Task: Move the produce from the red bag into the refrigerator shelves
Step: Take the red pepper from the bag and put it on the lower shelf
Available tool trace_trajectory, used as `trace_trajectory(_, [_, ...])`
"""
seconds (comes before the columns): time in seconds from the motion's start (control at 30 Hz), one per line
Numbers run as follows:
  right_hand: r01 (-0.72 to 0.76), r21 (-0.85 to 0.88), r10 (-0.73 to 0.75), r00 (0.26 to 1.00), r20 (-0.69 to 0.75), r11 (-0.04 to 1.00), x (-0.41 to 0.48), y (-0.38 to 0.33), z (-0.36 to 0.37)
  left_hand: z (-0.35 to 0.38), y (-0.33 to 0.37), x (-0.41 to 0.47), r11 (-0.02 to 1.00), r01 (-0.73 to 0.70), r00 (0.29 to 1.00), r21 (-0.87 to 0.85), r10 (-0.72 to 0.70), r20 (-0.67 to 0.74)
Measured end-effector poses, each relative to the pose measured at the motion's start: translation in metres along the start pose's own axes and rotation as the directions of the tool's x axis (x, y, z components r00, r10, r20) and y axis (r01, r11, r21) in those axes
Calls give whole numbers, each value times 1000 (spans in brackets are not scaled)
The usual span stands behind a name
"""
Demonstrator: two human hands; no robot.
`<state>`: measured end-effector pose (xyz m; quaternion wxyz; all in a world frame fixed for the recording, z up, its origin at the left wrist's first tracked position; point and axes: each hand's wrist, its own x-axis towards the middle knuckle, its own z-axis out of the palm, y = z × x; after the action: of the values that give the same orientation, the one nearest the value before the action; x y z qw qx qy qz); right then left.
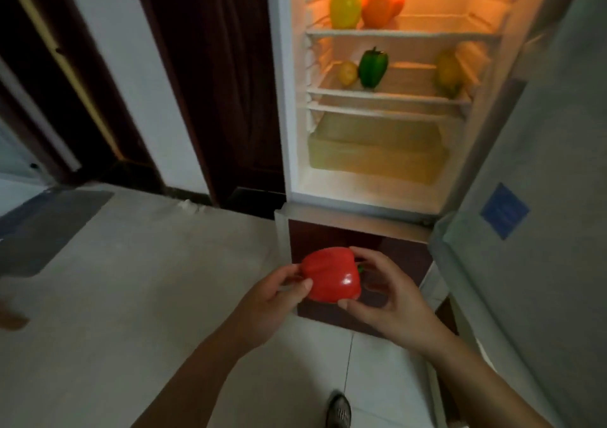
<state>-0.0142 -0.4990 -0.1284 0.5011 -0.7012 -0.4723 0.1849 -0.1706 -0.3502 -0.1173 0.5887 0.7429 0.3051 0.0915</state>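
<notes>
Fingers (pixel 290 271) of the left hand (pixel 272 299) and of the right hand (pixel 391 296) are curling half-closed round one glossy red bell pepper (pixel 331 274). They are gripping it from both sides, thumbs on the near face.

- The pepper is lying on its side between the two palms. Its long axis is running left to right, green stem pointing into the right hand's fingers.
- Both hands are touching it. The right one is sitting nearer the opening.
- The open white refrigerator (pixel 285 99) is standing ahead of and above the fingers, well apart, so I judge the coming move to be a lift forward and up.

Count, beyond the fingertips:
- The upper white shelf (pixel 394 34) is carrying one yellow bell pepper (pixel 345 10), with orange produce (pixel 381 7) just beside it; one piece or two, cannot tell.
- The middle white shelf (pixel 387 95) is carrying one green bell pepper (pixel 372 67) and two small yellowish rounded pieces (pixel 347 73).
- The red bag is not showing.
</notes>
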Motion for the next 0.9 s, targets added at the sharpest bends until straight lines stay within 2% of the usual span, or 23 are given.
trace_trajectory(0.17, [16,-50,-23,991,-131,999,70,34,-41,6,33,102,982,-109,966,154,68,250])
trace_trajectory(0.33, [5,-83,-29,958,-285,997,159,58,-84,-2,66,210,943,-179,956,279,100,277])
trace_trajectory(0.4, [0,-103,-35,938,-345,995,190,66,-104,-5,85,248,920,-201,961,337,118,251])
trace_trajectory(0.53, [-33,-194,-64,880,-471,980,242,75,-149,-21,117,312,829,-303,951,469,293,98])
trace_trajectory(0.73, [-113,-246,-56,805,-591,963,305,65,-192,-51,157,389,685,-474,833,553,553,28])
trace_trajectory(0.9, [-207,-246,-26,712,-701,947,347,66,-192,-55,185,454,628,-518,768,580,641,-8])
